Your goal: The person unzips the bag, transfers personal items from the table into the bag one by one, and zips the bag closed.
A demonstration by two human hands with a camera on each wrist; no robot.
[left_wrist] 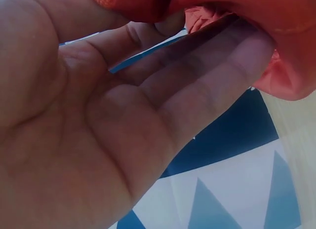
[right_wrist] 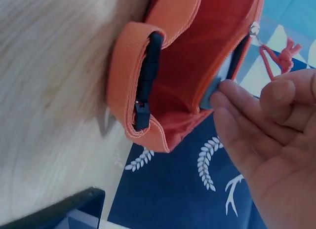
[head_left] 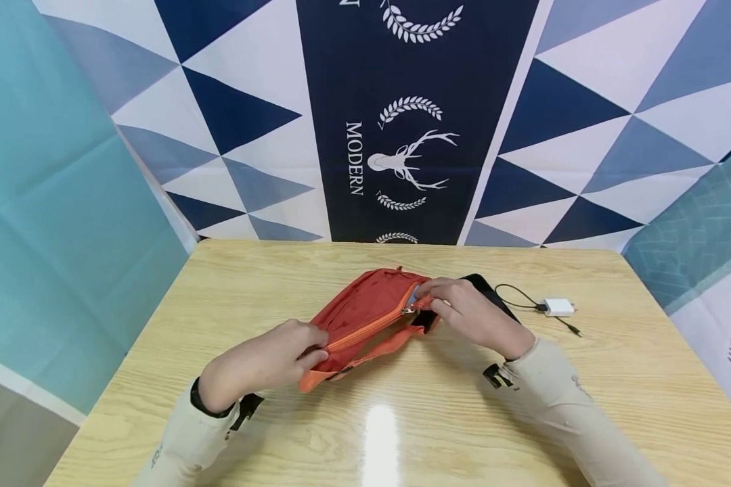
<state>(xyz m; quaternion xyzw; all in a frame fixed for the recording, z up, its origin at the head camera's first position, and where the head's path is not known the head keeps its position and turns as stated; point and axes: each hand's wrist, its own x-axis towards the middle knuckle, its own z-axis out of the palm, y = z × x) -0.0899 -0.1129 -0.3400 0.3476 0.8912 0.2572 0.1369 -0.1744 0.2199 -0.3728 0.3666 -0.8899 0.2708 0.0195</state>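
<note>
A red waist bag [head_left: 365, 304] with an orange zipper and strap stands tilted on the table. My left hand [head_left: 283, 352] grips its left end; in the left wrist view, red fabric [left_wrist: 291, 41] lies between thumb and fingers, hiding some fingertips. At the right end, the zipper is partly undone, and something grey-blue [right_wrist: 217, 86] shows inside. My right hand [head_left: 466, 308] is at this opening, with straight fingertips touching its edge. Its thumb and a curled finger appear to pinch the red zipper pull cord [right_wrist: 285, 58], which runs from the metal slider [right_wrist: 254, 29].
A black flat object [head_left: 487, 291] lies behind the right hand, partly covered. Right of it are a white charger [head_left: 558, 307] and a thin black cable [head_left: 518, 291]. The strap's black buckle [right_wrist: 143, 86] hangs beside the bag. A patterned cloth [head_left: 396, 122] rises behind the wooden table [head_left: 231, 277].
</note>
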